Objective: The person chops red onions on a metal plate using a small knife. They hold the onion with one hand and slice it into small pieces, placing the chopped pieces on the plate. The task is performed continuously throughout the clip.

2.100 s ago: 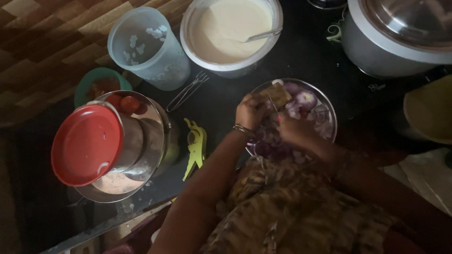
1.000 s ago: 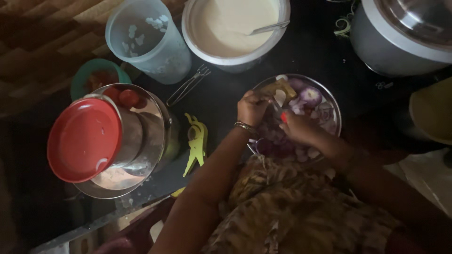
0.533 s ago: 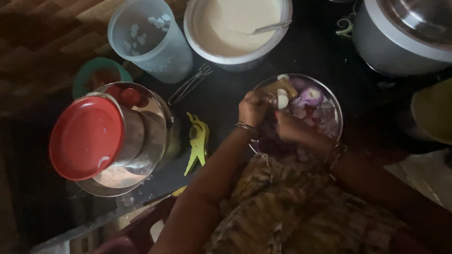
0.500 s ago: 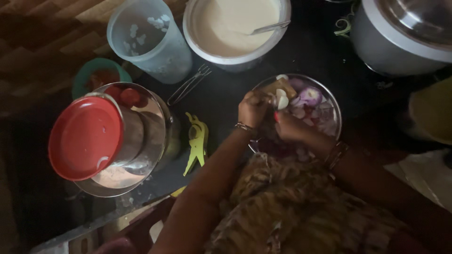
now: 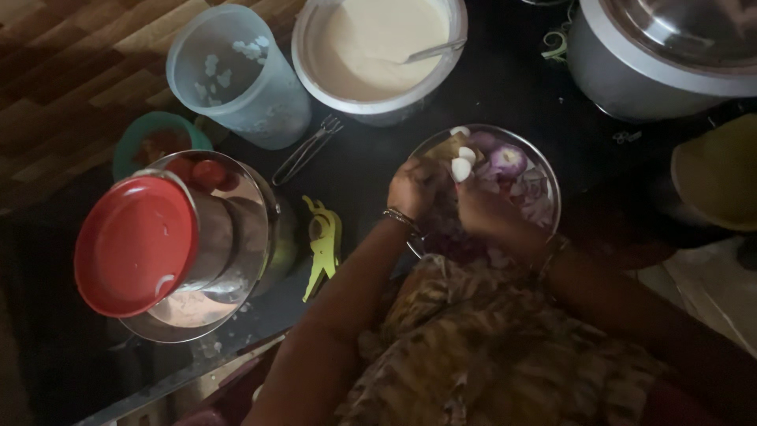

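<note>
Two bare hands, left (image 5: 416,186) and right (image 5: 482,207), meet over one round steel plate (image 5: 546,170) of purple onion pieces near the middle of the dark worktop (image 5: 355,177), each wrist wearing one bangle. Toward the far edge stand one frosted plastic jug (image 5: 236,75), one white bowl of pale batter (image 5: 378,51) with one spoon, and one steel cooker (image 5: 670,51). Along the left side: one red round lid (image 5: 134,244) on one steel vessel (image 5: 236,229), one teal bowl (image 5: 158,140), one fork (image 5: 307,148), one yellow peeler (image 5: 322,246).

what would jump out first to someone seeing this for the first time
The bright red lid at the left, propped on a steel pot, stands out against the dark counter. At centre, the left hand and right hand work a pale clove over a steel plate of purple onion pieces.
</note>
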